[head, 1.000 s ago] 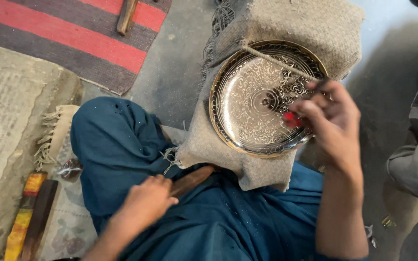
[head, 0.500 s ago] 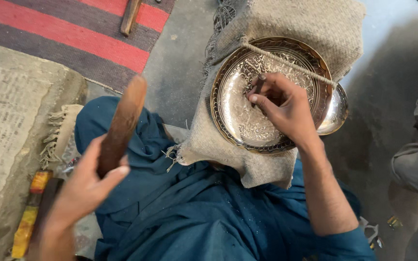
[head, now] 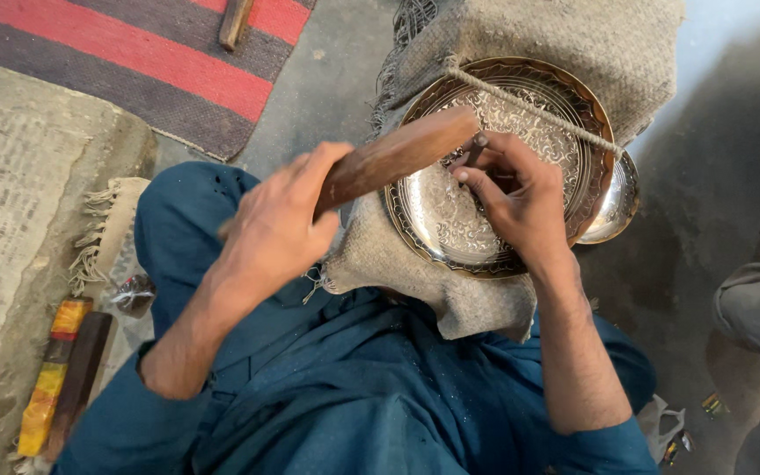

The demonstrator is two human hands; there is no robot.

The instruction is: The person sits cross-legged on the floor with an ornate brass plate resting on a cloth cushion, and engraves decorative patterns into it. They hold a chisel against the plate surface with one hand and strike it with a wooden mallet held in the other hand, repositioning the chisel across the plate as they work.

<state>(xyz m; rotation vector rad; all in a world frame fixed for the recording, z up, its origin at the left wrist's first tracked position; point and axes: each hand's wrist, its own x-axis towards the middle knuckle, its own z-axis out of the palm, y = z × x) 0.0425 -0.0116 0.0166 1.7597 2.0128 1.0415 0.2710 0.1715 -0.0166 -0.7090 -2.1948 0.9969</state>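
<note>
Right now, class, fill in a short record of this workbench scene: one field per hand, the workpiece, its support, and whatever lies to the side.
left hand: left hand, grip shut on a wooden mallet raised over the plate
right hand: right hand pinching a thin chisel, tip on the plate
workpiece: engraved brass plate, round, ornate
restraint: rope stretched across the plate
support: burlap-covered block
side: two sticks beside a striped rug

Red/dark striped rug (head: 134, 62) at upper left, w/ wooden tool (head: 235, 22) lying on it. Fringed mat (head: 10, 220) at left edge. Orange-red stick (head: 50, 378) beside dark wooden bar (head: 81, 378), lower left. Grey floor (head: 327, 97) between.
</note>
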